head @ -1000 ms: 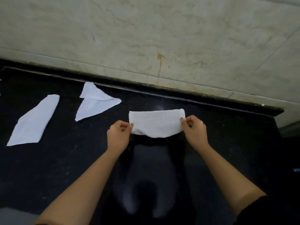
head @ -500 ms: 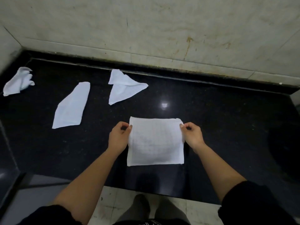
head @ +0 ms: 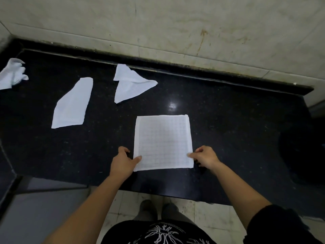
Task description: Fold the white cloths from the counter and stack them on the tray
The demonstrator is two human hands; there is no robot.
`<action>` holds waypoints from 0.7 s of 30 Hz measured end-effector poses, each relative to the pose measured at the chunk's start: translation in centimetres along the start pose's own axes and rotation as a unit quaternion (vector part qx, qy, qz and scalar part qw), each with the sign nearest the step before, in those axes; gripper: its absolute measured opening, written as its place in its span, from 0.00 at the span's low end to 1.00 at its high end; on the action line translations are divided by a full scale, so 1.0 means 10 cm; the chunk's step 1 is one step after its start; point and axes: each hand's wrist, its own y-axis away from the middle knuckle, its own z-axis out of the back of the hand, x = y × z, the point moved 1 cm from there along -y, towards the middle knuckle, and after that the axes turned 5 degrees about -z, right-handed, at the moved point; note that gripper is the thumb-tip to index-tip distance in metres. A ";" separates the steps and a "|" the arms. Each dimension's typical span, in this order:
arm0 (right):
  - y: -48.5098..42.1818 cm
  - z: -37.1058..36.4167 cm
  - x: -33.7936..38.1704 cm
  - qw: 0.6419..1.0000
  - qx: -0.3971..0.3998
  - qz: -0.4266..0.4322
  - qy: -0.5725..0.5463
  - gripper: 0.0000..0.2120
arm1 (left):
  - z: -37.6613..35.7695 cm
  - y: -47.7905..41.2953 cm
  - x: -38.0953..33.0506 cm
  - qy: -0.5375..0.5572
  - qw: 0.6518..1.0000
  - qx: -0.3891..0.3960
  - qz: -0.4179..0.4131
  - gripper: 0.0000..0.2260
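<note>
A square white cloth (head: 162, 141) with a faint grid weave lies spread flat on the black counter (head: 228, 131), close to its front edge. My left hand (head: 124, 162) is at the cloth's near left corner, thumb on top of the fabric. My right hand (head: 205, 156) pinches the near right corner; its fingertips are blurred. Three more white cloths lie further left: a loosely folded triangular one (head: 131, 84), a long flat one (head: 72, 104) and a crumpled one (head: 11, 74) at the far left.
A stained pale wall (head: 175, 29) backs the counter. A dark rounded shape (head: 302, 155) sits at the counter's right end; I cannot tell what it is. Below the front edge are floor tiles (head: 202, 210) and my feet.
The cloth hung folded between my hands a second ago, then was spread flat. My hands have slid from its far corners to its near corners.
</note>
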 end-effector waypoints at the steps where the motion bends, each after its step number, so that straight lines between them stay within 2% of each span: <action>1: 0.03 -0.01 -0.02 1.000 0.017 -0.008 0.004 0.12 | -0.03 0.04 -0.01 -0.011 1.000 0.004 -0.006 0.24; 5: 0.13 -0.06 -0.06 0.998 0.067 -0.009 0.014 0.10 | -0.17 0.18 -0.08 -0.031 0.999 0.008 -0.027 0.23; 8: 0.14 -0.05 -0.07 0.997 0.065 -0.003 -0.040 0.05 | -0.19 0.23 -0.06 -0.032 0.999 -0.015 -0.032 0.22; 10: 0.16 -0.02 -0.09 0.994 0.060 -0.004 -0.086 0.06 | -0.17 0.24 -0.01 -0.026 0.999 -0.022 -0.028 0.24; 13: 0.17 0.06 -0.13 0.989 0.052 0.007 -0.138 0.10 | -0.14 0.28 -0.01 0.056 0.998 0.009 -0.017 0.21; 17: 0.16 0.17 -0.12 0.978 0.109 0.018 -0.176 0.11 | -0.08 0.34 -0.08 0.181 0.982 0.048 0.014 0.05; 21: 0.11 0.31 -0.05 0.972 0.119 0.046 -0.198 0.15 | 0.04 0.31 -0.12 0.255 0.962 0.083 0.050 0.07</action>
